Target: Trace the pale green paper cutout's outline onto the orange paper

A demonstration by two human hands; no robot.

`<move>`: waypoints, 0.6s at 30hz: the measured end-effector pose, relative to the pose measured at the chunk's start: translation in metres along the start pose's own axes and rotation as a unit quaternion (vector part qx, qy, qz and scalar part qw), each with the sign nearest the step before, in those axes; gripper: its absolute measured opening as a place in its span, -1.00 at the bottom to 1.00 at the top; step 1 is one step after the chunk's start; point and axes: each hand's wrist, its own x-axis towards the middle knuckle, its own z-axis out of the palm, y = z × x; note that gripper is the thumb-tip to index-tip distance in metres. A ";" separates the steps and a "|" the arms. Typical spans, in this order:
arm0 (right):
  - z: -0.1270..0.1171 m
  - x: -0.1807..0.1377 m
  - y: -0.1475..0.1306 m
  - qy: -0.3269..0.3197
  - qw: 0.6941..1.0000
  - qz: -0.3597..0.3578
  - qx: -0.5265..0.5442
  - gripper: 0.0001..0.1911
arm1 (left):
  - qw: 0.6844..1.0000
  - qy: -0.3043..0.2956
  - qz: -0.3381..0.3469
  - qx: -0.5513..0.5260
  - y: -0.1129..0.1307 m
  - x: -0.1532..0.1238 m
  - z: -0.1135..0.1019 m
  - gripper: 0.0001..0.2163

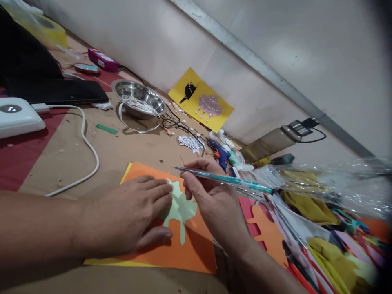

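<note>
— What crowds the spot?
— White cable [88,151] to the left, shiny steel bowl [138,98] behind, blue glue gun [221,153] and crinkled plastic bags [321,192] to the right.
— Hands?
— Left hand [131,212] flat, fingers together, pressing the pale green cutout [179,208] onto a smooth orange sheet [190,245]. Right hand [211,196] pinches a thin teal pen [223,178] just beside it.

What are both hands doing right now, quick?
Left hand: open, flat on the pale green cutout and orange paper.
Right hand: closed, holding the teal pen.

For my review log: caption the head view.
Left hand flat on green cutout over orange paper; right hand holds teal pen.
</note>
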 end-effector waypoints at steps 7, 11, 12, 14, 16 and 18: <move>0.013 0.000 0.006 -0.003 1.000 -0.031 -0.006 -0.94 | 0.999 -0.027 -0.009 -0.020 -0.001 0.000 0.001 -0.66; 0.018 0.001 0.028 0.032 0.997 -0.047 -0.054 -0.92 | 1.000 -0.008 0.013 0.015 -0.001 0.000 0.002 -0.58; 0.018 0.001 0.031 0.033 0.996 -0.048 -0.064 -0.91 | 0.999 0.002 0.019 0.028 -0.002 0.000 0.002 -0.58; 0.017 0.002 0.036 0.042 0.994 -0.057 -0.081 -0.90 | 0.998 0.019 0.027 0.048 -0.002 -0.001 0.003 -0.59; 0.016 0.002 0.037 0.048 0.993 -0.062 -0.088 -0.89 | 0.998 0.028 0.028 0.057 -0.002 -0.001 0.004 -0.60; 0.016 0.002 0.037 0.051 0.993 -0.063 -0.088 -0.89 | 0.997 0.036 0.030 0.059 -0.002 -0.002 0.004 -0.60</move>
